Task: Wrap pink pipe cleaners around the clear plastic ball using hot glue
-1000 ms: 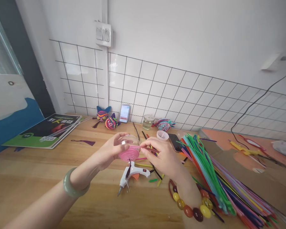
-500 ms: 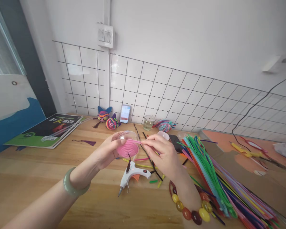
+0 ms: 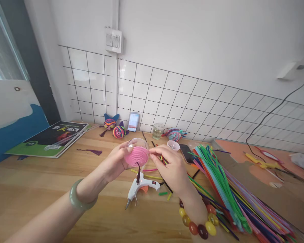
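Observation:
My left hand (image 3: 116,161) grips a clear plastic ball (image 3: 137,153) whose lower half is wound with pink pipe cleaner; a dark tassel (image 3: 138,169) hangs from its underside. My right hand (image 3: 168,166) pinches the loose end of the pink pipe cleaner against the ball's right side. Both hands hover above the wooden table (image 3: 35,175). A white glue gun (image 3: 141,186) lies on the table right below the ball, among short cut pipe cleaner pieces (image 3: 164,193).
A big fan of coloured pipe cleaners (image 3: 225,189) covers the table to the right. At the wall stand finished wrapped figures (image 3: 114,127), a small glass jar (image 3: 157,130), a pink cup (image 3: 173,145) and a phone (image 3: 186,151). A book (image 3: 49,136) lies left; cardboard (image 3: 268,168) far right.
The ball has been lifted slightly and turned in my hands, showing more of the pink spiral underside. My right hand has moved closer to it, with the pipe cleaner end pressed in.

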### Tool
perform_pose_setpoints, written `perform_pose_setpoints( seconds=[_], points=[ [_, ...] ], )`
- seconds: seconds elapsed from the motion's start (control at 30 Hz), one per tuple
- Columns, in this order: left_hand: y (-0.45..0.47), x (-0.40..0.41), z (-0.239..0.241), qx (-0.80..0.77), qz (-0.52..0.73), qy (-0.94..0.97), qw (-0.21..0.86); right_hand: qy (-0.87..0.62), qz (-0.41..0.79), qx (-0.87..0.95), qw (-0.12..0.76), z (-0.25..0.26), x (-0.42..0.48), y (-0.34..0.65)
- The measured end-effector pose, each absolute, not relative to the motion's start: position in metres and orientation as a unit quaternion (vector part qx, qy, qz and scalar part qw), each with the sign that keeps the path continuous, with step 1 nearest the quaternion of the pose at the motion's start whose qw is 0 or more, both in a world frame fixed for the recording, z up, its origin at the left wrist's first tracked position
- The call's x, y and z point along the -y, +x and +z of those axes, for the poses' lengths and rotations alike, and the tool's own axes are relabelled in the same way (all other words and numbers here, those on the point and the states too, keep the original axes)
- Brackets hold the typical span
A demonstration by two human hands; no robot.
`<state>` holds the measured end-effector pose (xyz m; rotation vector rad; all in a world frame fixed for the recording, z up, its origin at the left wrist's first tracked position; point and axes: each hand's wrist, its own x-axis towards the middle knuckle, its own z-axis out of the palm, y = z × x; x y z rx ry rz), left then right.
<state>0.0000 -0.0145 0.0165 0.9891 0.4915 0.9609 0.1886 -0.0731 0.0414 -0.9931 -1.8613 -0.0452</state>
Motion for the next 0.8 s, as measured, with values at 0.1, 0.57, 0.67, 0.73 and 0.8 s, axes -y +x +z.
perform_pose_setpoints(
  seconds=[0.1,0.57,0.67,0.73,0.8],
  points=[
    [0.0015,0.0152,0.016,-0.214,0.445,0.44,0.751,-0.41,-0.023,0.762,0.501,0.0397,0.0727,0.1879],
    [0.0023,0.0174,0.0156,-0.152,0.45,0.403,0.782,-0.403,-0.037,0.768,0.496,0.0373,0.0743,0.1857],
    [0.0035,0.0179,0.0158,-0.149,0.456,0.386,0.788,-0.398,-0.05,0.772,0.492,0.0358,0.074,0.1845],
    [0.0045,0.0182,0.0155,-0.151,0.458,0.377,0.791,-0.395,-0.059,0.775,0.489,0.0344,0.0739,0.1838],
    [0.0055,0.0185,0.0151,-0.152,0.462,0.368,0.792,-0.394,-0.068,0.777,0.486,0.0331,0.0738,0.1833]
  ],
)
